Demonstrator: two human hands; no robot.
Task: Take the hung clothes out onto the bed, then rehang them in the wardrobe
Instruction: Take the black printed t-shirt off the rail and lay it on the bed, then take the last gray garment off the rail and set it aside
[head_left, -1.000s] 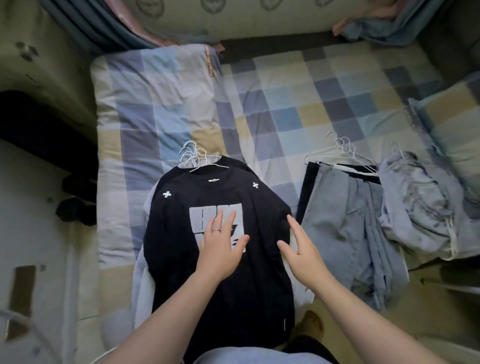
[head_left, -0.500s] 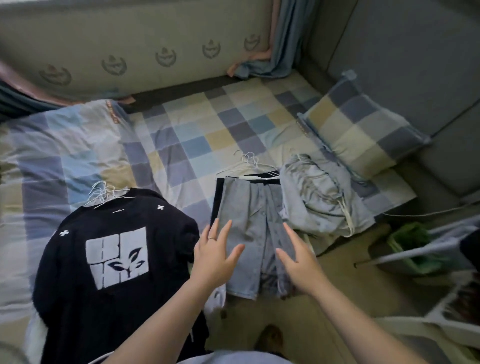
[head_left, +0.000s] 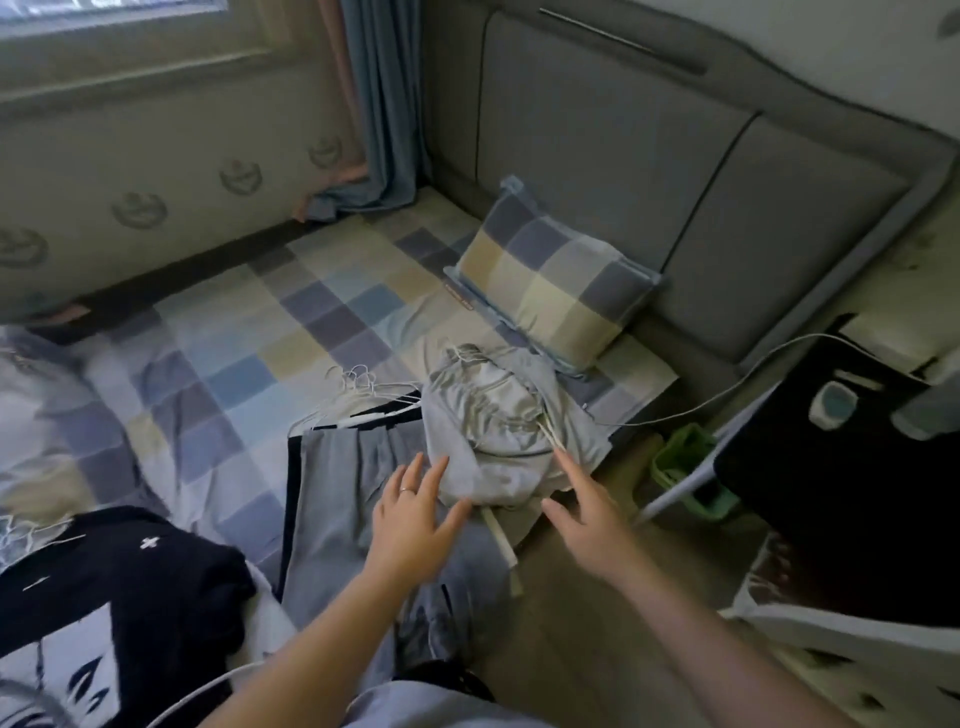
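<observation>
Three piles of hung clothes lie along the near edge of the checked bed. A black T-shirt with a white print is at the lower left. Blue-grey shorts on white wire hangers lie in the middle. A bunched grey garment with pale drawstrings sits to their right. My left hand hovers with spread fingers over the shorts, at the grey garment's near edge. My right hand is spread open at that garment's right side. Neither hand holds anything.
A checked pillow leans on the grey padded headboard. A white cable runs off the bed corner. On the floor to the right stand a green basket and a black unit. Curtains hang at the back.
My view has swung right, from the black T-shirt past the shorts to the grey garment. Both open hands moved right with it and now flank the grey garment.
</observation>
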